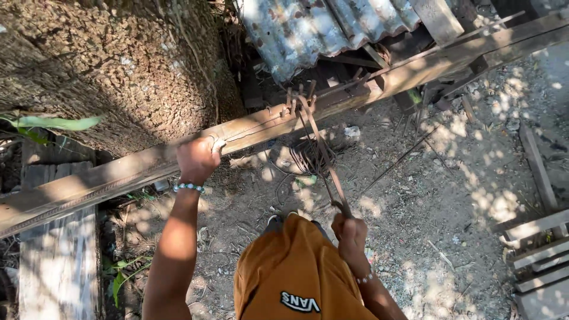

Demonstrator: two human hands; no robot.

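Observation:
My left hand [197, 159] presses on a thin steel rod that lies along a long wooden beam [118, 172], fingers curled over the beam's top edge. A beaded bracelet circles that wrist. My right hand [351, 232] is closed around the lower end of a rusty metal lever bar [323, 155]. The bar slopes up and away to a cluster of bent nails or pegs [299, 101] on the beam, where its head hooks the rod. My legs in orange-brown shorts [290, 266] show below.
A big rough tree trunk [118, 65] stands behind the beam at left. Corrugated metal sheet [320, 26] leans at the top. Wooden planks [56, 261] lie at lower left, a slatted pallet [542, 255] at right. Loose wire pieces [308, 157] lie on the dirt.

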